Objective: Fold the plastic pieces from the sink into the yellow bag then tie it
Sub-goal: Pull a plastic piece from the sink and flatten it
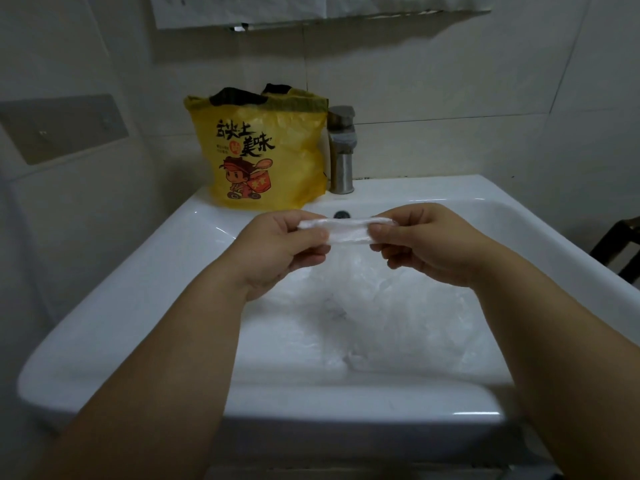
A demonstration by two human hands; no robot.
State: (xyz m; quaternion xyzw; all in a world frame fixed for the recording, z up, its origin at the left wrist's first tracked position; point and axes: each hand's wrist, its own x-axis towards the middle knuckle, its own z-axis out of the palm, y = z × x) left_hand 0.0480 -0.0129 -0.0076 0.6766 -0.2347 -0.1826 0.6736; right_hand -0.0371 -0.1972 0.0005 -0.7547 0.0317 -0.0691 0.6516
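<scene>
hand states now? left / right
Left hand: pinching the left end of the folded plastic strip, above the sink.
Right hand: pinching the strip's right end.

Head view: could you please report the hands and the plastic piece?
Left hand and right hand each pinch one end of the folded plastic piece over sink. Yellow bag upright beside faucet, top open. More plastic in basin; nothing blocks bag.
</scene>
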